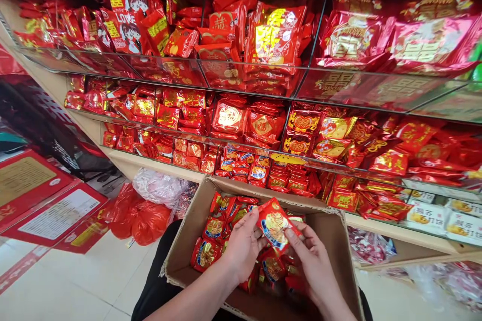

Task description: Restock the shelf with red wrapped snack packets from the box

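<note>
Between my two hands is a red snack packet (275,225) with a gold and blue print, held tilted above an open cardboard box (301,200). My left hand (243,241) grips its left edge, thumb on top. On its lower right side, my right hand (307,248) pinches it with the thumb across the front. Below, the box holds several loose red packets (207,253) of a similar look, lying in a jumble. My forearms hide part of the box's near side. The box rests on my lap, over dark trousers (158,271).
Slanted shelves with clear plastic fronts (248,67) rise ahead, full of red and gold packets. White packets (425,215) fill the lower right. Red plastic bags (141,218) and a red carton (56,215) stand on the tiled floor (86,281) at left.
</note>
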Tool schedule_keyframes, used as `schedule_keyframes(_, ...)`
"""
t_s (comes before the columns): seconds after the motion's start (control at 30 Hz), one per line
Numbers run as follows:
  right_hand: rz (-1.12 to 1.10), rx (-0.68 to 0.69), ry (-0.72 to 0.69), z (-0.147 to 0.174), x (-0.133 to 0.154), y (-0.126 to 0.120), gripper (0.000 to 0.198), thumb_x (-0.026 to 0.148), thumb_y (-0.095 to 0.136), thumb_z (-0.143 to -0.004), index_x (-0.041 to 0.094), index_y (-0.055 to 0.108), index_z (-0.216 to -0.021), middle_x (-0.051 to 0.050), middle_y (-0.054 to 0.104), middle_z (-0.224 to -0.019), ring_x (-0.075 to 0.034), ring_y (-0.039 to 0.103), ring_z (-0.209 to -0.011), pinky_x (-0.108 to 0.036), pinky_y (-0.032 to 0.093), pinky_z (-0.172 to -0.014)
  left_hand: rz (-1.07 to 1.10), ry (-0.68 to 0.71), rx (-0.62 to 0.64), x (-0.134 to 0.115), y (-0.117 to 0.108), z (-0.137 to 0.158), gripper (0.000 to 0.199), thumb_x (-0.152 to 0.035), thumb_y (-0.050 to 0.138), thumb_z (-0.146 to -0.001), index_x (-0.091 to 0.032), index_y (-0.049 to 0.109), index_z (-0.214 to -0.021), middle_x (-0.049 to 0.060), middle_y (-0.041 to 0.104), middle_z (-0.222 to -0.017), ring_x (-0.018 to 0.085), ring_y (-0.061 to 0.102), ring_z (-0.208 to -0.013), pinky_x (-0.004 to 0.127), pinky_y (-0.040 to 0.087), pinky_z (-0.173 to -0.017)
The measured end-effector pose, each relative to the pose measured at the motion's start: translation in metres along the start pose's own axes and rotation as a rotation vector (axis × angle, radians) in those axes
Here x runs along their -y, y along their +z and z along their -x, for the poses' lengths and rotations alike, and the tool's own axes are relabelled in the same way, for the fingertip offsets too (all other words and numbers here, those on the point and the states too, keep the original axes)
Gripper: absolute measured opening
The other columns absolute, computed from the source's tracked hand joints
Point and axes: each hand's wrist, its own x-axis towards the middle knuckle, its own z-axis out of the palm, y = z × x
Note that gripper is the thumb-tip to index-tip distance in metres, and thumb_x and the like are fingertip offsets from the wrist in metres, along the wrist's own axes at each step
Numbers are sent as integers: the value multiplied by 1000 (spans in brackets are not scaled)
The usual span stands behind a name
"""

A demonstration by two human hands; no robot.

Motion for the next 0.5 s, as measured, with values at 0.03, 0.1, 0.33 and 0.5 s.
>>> schedule_keyframes(0.03, -13, -31, -4, -6, 11, -5, 39, 33, 72, -57, 19, 56, -90, -1, 63, -82, -13, 59, -64, -22, 50, -52, -78, 3, 18, -2, -4, 0, 29, -38, 60, -71, -17, 55, -90, 6, 65, -90, 16, 60, -79, 28, 44, -69)
schedule_keyframes(0.1, -43, -126, -34, -23, 37, -18, 34, 28, 73, -56, 18, 58, -84, 0, 62, -78, -10, 57, -57, -17, 47, -43, -243, 2, 34, -4, -15, 0, 31, -40, 58, -71, -17, 54, -92, 6, 64, -88, 14, 60, -75, 24, 42, -64)
schedule_keyframes(0.33, 202, -194, 173, -117, 93, -55, 5, 15, 63, -68, 13, 58, -68, -4, 60, -60, -9, 55, -47, -18, 49, -43, -637, -126, 92, 7, -49, 2, 26, -40, 58, -66, -16, 54, -75, -1, 62, -68, 8, 54, -56, 18, 32, -51)
schedule_keyframes(0.5, 424, -82, 137, -171, 73, -37, 20, 16, 68, -62, 13, 58, -79, -5, 63, -66, -14, 58, -52, -32, 50, -48, -750, -161, 119, 23, -64, 4, 21, -36, 54, -67, -16, 52, -74, -2, 59, -65, 7, 50, -53, 18, 31, -49)
